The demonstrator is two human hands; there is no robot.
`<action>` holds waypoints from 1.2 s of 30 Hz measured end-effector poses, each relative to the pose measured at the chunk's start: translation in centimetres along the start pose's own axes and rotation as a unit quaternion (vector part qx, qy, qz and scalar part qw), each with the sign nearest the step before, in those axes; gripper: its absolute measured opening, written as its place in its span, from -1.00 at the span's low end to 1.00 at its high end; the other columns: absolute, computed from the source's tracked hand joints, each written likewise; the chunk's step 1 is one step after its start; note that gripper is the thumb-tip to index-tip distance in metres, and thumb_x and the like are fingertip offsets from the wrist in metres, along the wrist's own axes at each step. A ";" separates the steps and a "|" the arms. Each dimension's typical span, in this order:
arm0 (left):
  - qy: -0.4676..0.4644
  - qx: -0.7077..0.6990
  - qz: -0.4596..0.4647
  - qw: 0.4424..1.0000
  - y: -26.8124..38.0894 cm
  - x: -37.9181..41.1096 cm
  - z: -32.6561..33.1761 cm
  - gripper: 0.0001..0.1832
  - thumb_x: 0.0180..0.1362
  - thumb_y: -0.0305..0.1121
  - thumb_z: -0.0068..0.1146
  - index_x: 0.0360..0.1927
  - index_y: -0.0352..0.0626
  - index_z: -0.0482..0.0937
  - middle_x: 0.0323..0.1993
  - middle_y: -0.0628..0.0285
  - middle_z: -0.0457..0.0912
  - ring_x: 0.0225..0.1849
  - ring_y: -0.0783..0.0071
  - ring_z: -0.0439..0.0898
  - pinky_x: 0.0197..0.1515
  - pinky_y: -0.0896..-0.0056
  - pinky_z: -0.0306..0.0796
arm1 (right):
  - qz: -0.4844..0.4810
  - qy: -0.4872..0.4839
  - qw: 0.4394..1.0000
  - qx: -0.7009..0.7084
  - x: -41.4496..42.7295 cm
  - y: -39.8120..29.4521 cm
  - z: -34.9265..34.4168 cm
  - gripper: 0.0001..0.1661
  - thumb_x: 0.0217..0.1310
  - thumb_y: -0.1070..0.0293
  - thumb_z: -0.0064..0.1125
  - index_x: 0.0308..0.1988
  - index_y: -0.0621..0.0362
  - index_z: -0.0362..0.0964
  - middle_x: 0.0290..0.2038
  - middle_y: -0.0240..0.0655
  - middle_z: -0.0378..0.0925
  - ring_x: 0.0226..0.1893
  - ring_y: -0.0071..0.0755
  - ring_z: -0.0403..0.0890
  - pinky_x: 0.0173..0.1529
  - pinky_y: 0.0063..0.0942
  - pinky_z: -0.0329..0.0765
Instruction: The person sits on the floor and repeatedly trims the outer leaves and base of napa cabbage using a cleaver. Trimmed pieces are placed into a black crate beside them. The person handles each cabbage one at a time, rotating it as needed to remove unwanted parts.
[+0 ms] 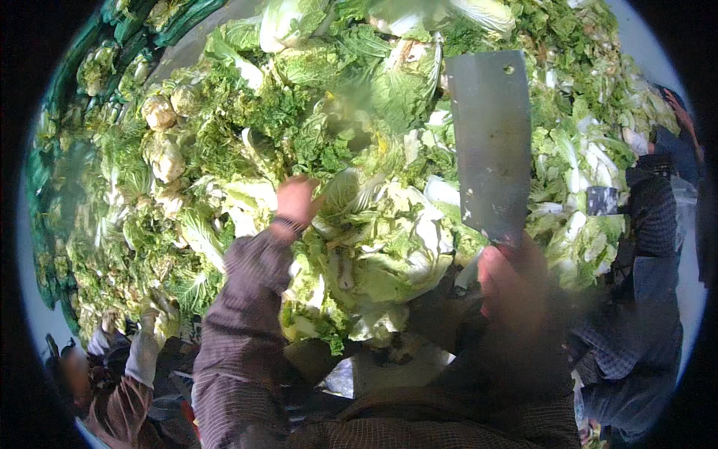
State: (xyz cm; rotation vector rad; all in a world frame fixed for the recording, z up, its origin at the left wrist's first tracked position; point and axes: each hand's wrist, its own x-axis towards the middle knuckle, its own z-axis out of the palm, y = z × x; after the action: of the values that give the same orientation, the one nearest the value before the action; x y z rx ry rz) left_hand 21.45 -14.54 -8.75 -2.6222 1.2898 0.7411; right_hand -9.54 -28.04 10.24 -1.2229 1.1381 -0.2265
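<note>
My right hand grips the handle of a wide-bladed cleaver, held up over the pile with its blade pointing away from me. Bits of leaf cling to the grey steel, and a small hole shows near the far corner. My left hand reaches into the pile beside a pale green napa cabbage. Its fingertips are partly hidden, so a grip on the cabbage cannot be made out. Loose, pale cabbage leaves lie between my hands and nearest my body.
A large heap of napa cabbages and trimmed leaves spreads ahead. Round, pale cut stumps lie left; green sacks line the far-left edge. A co-worker with pale gloves works at lower left. Another person stands close on my right, beside a dark blade.
</note>
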 end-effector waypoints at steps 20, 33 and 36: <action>-0.036 -0.018 -0.327 0.944 4.4 -19.0 17.4 -0.06 -0.25 -0.24 0.39 0.23 -0.10 0.11 0.18 0.10 0.29 0.24 0.20 0.26 0.27 -0.06 0.12 | 0.041 -0.172 0.897 -0.406 7.3 18.4 6.7 -0.79 0.25 0.41 -0.03 -0.17 0.30 0.42 -0.53 -0.35 0.44 -0.68 -0.55 0.37 -0.59 -0.56 0.47; 0.163 -0.105 -0.213 0.958 1.6 -19.5 21.2 -0.27 -0.25 -0.50 0.14 0.13 -0.23 0.22 -0.05 0.05 0.36 0.06 0.06 0.34 0.19 -0.02 0.11 | -0.084 -0.224 0.842 -0.483 5.7 20.8 13.3 -0.66 0.33 0.34 -0.15 -0.07 0.41 0.32 -0.77 -0.48 0.22 -0.82 -0.56 0.27 -0.77 -0.55 0.29; 0.187 -0.085 -0.203 0.957 1.6 -19.4 21.7 -0.30 -0.22 -0.49 0.11 0.12 -0.24 0.22 -0.05 0.04 0.37 0.04 0.04 0.34 0.12 -0.02 0.14 | -0.125 -0.210 0.827 -0.506 6.3 21.0 12.6 -0.69 0.31 0.30 -0.12 -0.21 0.39 0.35 -0.74 -0.29 0.35 -0.75 -0.35 0.43 -0.63 -0.36 0.43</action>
State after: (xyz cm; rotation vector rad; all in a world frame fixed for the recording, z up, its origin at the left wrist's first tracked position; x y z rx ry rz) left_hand 2.14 5.12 -18.23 -3.1312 0.7221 0.3090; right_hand -5.43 -16.27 -11.72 -2.2286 0.6674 0.5212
